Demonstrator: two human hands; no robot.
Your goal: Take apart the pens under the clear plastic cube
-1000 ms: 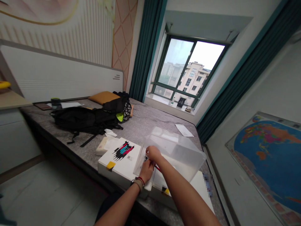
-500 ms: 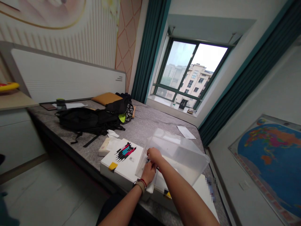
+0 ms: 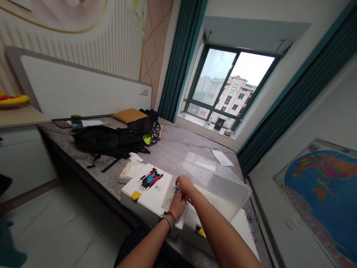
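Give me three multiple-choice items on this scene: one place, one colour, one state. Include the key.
1. Where do the pens lie?
A. On the backpack
B. On the white box
C. On the floor

2. What colour is the sticker on that box?
A. Blue
B. Green
C. Yellow

3. How does the clear bin stand beside the left hand and right hand?
A. Tilted
B. Flat and upside down
C. Upright against the window

1. B: the pens lie in a bunch on its top.
2. C: the sticker shows yellow at the box's near edge.
3. A: its rim slants up beside the hands.
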